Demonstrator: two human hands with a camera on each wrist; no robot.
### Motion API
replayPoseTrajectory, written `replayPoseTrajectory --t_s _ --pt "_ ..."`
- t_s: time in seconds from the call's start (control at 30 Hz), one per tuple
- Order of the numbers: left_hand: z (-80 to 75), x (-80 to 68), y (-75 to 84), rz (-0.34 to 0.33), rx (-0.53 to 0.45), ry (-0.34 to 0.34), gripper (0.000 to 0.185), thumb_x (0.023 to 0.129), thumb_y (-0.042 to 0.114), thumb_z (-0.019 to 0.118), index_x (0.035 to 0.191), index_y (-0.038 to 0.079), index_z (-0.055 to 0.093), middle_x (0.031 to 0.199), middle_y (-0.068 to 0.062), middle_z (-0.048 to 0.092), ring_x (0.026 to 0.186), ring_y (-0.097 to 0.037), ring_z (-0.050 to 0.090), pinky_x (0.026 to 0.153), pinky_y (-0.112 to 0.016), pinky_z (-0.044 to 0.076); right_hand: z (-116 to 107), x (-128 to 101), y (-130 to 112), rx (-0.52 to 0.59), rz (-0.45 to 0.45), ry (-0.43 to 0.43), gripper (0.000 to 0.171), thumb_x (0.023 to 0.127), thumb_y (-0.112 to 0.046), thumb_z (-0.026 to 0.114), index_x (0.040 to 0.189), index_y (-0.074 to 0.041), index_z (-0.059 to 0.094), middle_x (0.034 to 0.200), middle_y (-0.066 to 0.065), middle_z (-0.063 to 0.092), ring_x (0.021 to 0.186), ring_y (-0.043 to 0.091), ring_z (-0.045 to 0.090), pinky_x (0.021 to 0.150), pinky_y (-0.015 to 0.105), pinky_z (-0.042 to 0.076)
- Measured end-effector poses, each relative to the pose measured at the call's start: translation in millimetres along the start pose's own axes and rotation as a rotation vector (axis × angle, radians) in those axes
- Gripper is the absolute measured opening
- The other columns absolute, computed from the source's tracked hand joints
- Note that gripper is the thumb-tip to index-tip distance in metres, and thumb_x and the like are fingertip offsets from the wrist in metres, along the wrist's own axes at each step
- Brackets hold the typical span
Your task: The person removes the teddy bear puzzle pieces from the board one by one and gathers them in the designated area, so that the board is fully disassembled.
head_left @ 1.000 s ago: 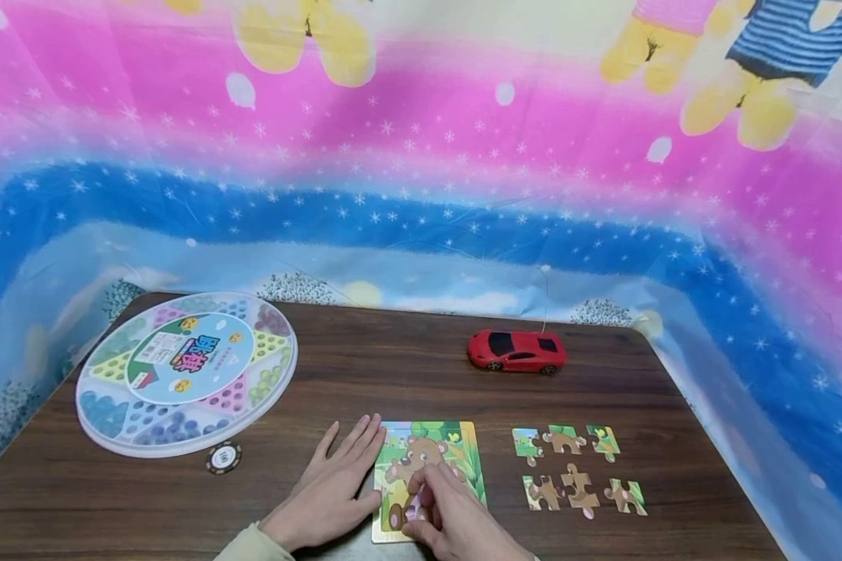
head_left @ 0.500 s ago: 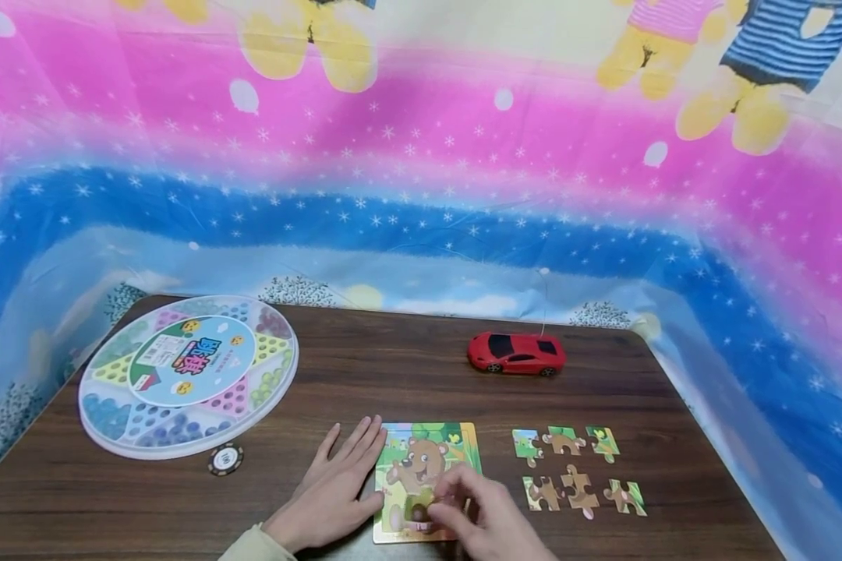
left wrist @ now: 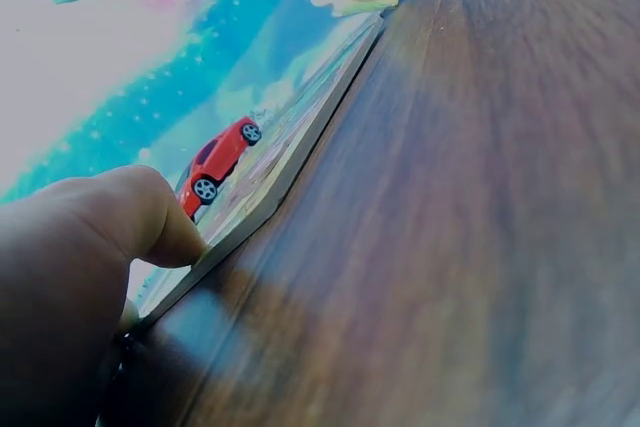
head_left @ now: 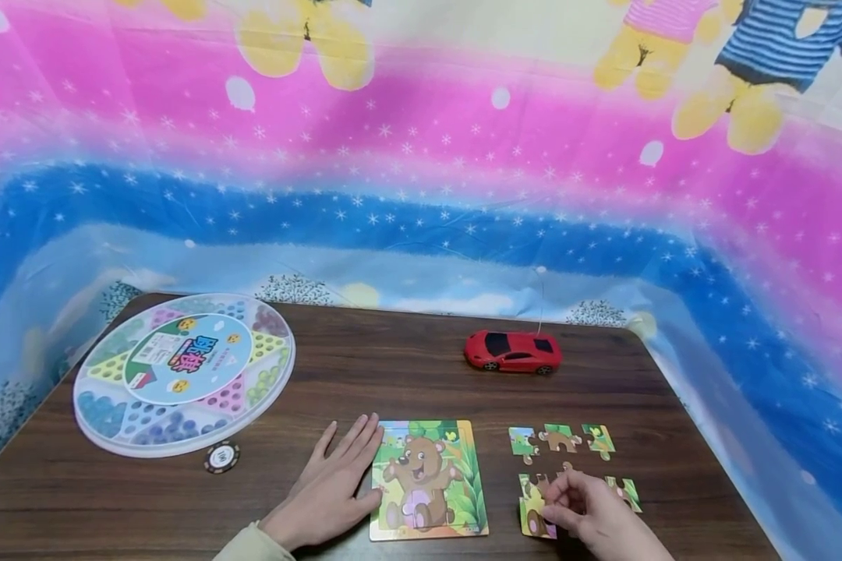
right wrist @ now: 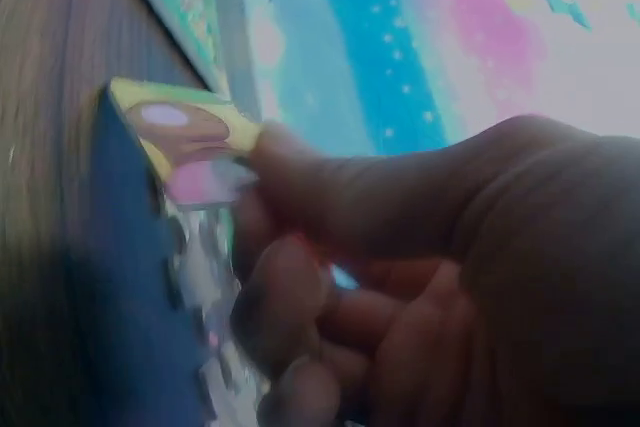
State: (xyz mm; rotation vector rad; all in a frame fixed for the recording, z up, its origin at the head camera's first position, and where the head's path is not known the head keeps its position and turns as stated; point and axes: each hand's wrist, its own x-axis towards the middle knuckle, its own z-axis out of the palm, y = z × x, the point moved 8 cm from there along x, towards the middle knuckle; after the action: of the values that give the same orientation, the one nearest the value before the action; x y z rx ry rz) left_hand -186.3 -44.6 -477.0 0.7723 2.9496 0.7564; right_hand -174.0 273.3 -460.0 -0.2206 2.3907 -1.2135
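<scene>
The bear-picture puzzle board lies flat near the table's front. My left hand rests spread at its left side, fingers straight; in the left wrist view the thumb touches the board's edge. To the right of the board, my right hand pinches a puzzle piece between thumb and fingers. Yellow-green with a brown foot, this puzzle piece shows tilted in the right wrist view. It is just in front of the lower row of loose pieces, whose middle piece is mostly hidden behind the hand.
An upper row of loose puzzle pieces lies beyond the right hand, and another loose piece sits to its right. Farther back stands a red toy car. At left are a round Chinese checkers set and a poker chip.
My right hand has lifted the puzzle piece off the board and carried it right, to the loose pieces. The board's lower part now shows. The left hand has stayed in place.
</scene>
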Motion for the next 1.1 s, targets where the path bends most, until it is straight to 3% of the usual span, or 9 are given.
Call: replayPoseTrajectory --t_s 0.3,1.1 --pt "1.2 0.2 -1.5 0.003 0.038 0.018 0.072 0.094 0.039 0.053 0.152 0.004 0.029 0.160 -0.008 0.021 0.148 -0.022 0.012 0.115 -0.052 0.000 -2 3 13 -0.123 0.044 0.060 0.025 0.088 -0.025 0.073 0.096 -0.004 0.062 0.077 0.001 0.059 0.070 0.018 0.056 0.057 0.028 0.044" --pt "1.2 0.5 -1.2 -0.009 0.041 0.006 0.072 0.095 0.041 0.052 0.153 0.004 0.028 0.160 -0.008 0.020 0.148 -0.021 0.011 0.115 -0.052 0.000 -3 1 13 -0.152 0.069 0.071 0.021 0.088 -0.023 0.073 0.093 -0.006 0.062 0.076 0.000 0.058 0.069 0.017 0.054 0.056 0.027 0.044"
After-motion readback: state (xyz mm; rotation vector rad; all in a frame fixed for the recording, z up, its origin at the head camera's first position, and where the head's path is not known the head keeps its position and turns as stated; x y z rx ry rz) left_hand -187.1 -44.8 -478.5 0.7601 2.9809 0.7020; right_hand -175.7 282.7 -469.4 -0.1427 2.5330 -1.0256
